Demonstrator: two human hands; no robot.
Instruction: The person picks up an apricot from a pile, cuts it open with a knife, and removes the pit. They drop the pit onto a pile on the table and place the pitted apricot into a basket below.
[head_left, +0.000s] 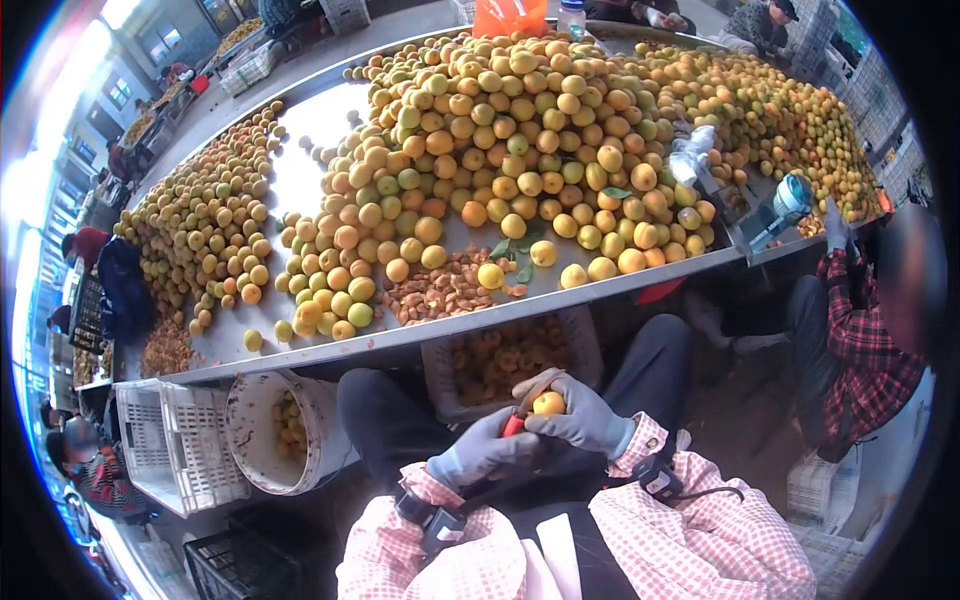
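Note:
My gloved left hand (484,446) is closed around a small red-handled knife (513,425); its blade is hard to make out. My gloved right hand (592,416) grips a yellow apricot (549,403) right beside the knife. Both hands meet above my lap. Beneath and beyond them sits a light basket (437,375) containing opened apricot pieces (500,362). On the metal table (470,311) in front, a large heap of whole apricots (500,130) rises, with a pile of brown pits (445,288) near the edge.
To my left stand a white bucket (243,440) with fruit inside and white plastic crates (180,440). A black crate (235,568) is lower down. A co-worker in a plaid shirt (865,340) sits at right. A blue-lidded container (790,197) stands at the table's right edge.

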